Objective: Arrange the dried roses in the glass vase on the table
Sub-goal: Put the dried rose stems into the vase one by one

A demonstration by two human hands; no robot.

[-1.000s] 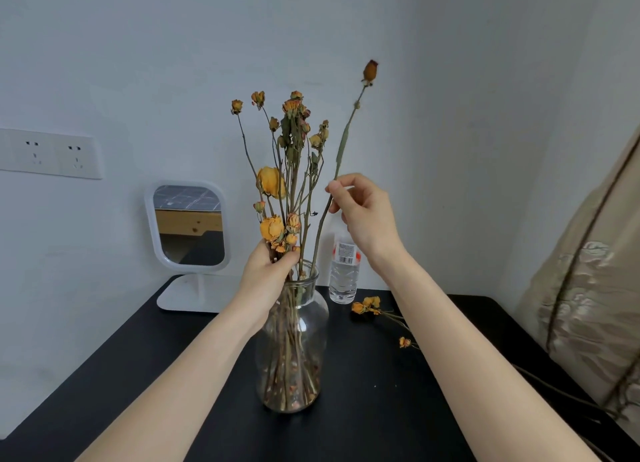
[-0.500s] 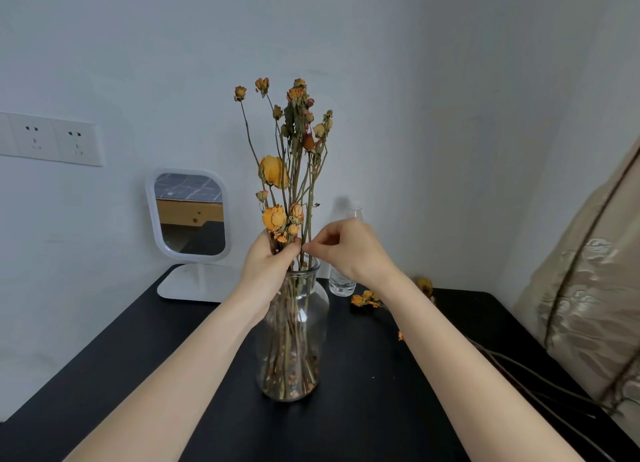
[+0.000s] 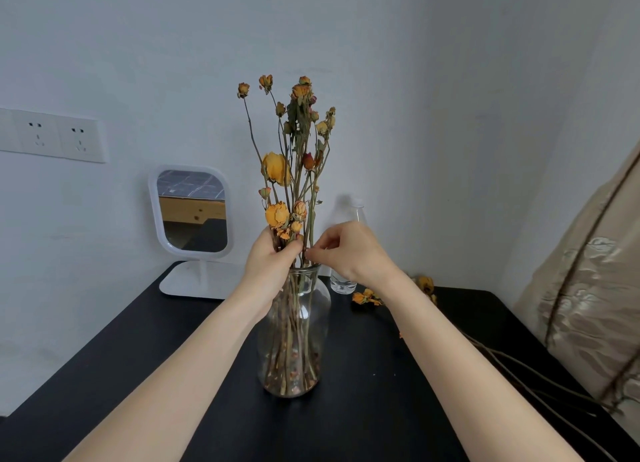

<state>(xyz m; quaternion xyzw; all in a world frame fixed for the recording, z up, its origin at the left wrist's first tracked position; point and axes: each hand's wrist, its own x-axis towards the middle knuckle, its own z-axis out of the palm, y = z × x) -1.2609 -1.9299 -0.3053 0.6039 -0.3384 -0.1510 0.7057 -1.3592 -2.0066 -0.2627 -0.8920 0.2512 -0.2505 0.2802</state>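
A clear glass vase (image 3: 322, 317) with a narrow neck stands upright in the middle of the black table (image 3: 138, 375). In it stands a bunch of dried yellow and orange roses (image 3: 277, 172) on long thin stems. The stems reach down to the bottom of the vase and the flower heads rise high over its mouth.

The left hand (image 3: 268, 265) is at the left side of the bunch, just above the mouth of the vase. Its fingers are curled round the stems and grip them together. The right hand (image 3: 351, 253) is at the right side of the bunch. Its thumb and forefinger are closed in a pinch on one thin stem just above the rim, and the other fingers are bent loosely.

On the far right of the vase, some loose dried rose heads (image 3: 367, 298) lie on the table, near a clear plastic bottle (image 3: 343, 283). Long bare stems (image 3: 519, 369) lie at the right edge of the table, beside a beige patterned cloth (image 3: 588, 288). On the far left, a white-framed mirror on a flat stand (image 3: 192, 212) is against the wall, and a white socket plate (image 3: 55, 137) is on the wall further left.
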